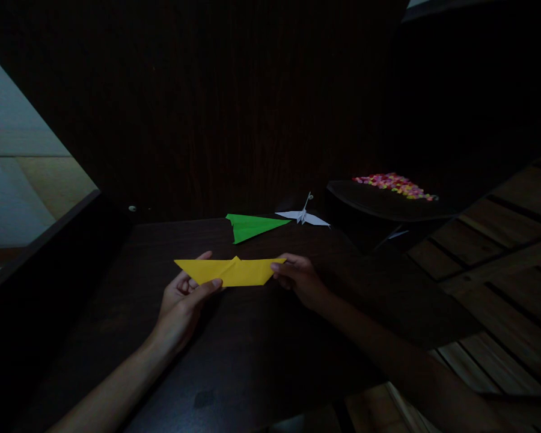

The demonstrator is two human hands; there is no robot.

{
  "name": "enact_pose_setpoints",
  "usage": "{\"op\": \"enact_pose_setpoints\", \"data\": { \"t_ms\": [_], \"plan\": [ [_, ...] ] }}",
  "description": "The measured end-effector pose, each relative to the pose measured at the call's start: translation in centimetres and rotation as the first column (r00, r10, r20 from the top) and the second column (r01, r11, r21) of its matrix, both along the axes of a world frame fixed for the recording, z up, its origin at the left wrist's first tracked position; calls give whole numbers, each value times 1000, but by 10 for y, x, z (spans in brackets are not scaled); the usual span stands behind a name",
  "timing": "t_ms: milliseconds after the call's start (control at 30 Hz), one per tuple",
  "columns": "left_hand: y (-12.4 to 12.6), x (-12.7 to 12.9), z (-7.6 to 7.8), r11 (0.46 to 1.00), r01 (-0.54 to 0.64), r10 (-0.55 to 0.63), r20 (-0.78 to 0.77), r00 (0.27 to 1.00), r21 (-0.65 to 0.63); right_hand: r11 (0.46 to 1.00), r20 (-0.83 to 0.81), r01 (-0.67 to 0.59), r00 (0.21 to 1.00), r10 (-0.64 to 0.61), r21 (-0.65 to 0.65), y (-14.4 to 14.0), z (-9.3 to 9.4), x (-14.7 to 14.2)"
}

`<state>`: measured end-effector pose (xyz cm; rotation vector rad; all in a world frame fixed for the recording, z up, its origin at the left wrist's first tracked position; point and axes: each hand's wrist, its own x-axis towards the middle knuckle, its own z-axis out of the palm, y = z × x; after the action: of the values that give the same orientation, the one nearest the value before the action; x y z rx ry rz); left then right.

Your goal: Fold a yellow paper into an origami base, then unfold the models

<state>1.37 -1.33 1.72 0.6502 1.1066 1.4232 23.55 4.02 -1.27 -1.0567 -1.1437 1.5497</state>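
Between my two hands is a yellow paper boat, held level above the dark wooden surface. My left hand grips its lower left part, thumb in front and fingers behind. At the right tip, my right hand pinches the paper between thumb and fingers. A small peak stands up at the middle of the boat's top edge. Just beyond it lies a green paper airplane, its point toward the right. Beside that point rests a white paper crane with spread wings.
A heap of small pink, red and yellow pieces lies on a dark curved shelf at the right. A tall dark panel rises behind the surface, and a low side board borders the left. Wooden slats show at the lower right.
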Motion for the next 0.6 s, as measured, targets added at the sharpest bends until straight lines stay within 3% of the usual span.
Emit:
{"op": "enact_pose_setpoints", "data": {
  "t_ms": [133,367,600],
  "plan": [
    [-3,3,-6,996,73,-72,16,997,-59,999,-70,33,997,-35,-27,0,-3,-3],
    [-4,9,-12,994,74,-75,-1,997,-85,996,87,-77,994,73,52,-13,-7,-13],
    [-8,15,-14,977,184,-188,-29,982,-105,989,124,-133,984,125,59,-21,2,-19]
  ]
}}
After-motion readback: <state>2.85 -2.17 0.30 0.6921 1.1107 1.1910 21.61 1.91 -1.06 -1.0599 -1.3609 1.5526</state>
